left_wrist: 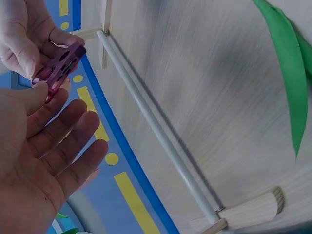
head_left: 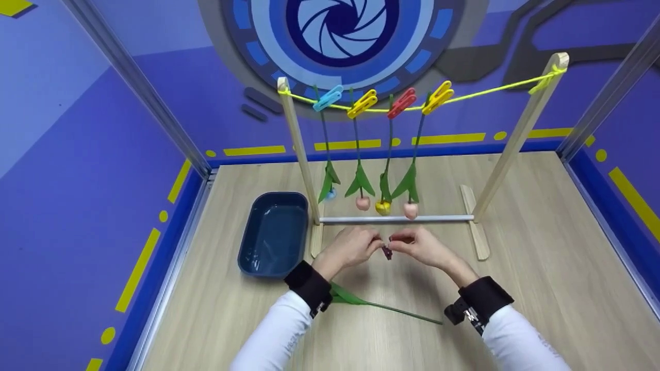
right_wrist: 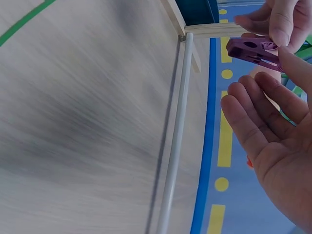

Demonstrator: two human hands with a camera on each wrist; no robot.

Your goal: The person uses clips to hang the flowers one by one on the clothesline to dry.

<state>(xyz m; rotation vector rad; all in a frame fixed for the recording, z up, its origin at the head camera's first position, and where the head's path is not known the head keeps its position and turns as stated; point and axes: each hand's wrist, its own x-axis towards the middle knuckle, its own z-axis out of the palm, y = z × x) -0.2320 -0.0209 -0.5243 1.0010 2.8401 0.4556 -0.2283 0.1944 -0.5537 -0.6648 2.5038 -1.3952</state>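
Between the fingertips of both hands is a small dark purple-red clothespin (head_left: 388, 253), held out in front of the rack. My left hand (head_left: 355, 246) pinches it between thumb and index finger, the other fingers extended in the left wrist view. From the opposite side my right hand (head_left: 424, 248) pinches it too, its thumb against the clip (right_wrist: 253, 50) in the right wrist view. Below the left forearm a green-stemmed artificial flower (head_left: 397, 310) lies on the table, its bloom hidden by the arm.
Four artificial tulips hang head-down from a yellow line (head_left: 490, 94) by blue, yellow and red clothespins (head_left: 401, 103). Wooden posts (head_left: 508, 149) and a pale crossbar (head_left: 397, 219) form the rack. A dark blue basin (head_left: 273, 234) stands left of it.
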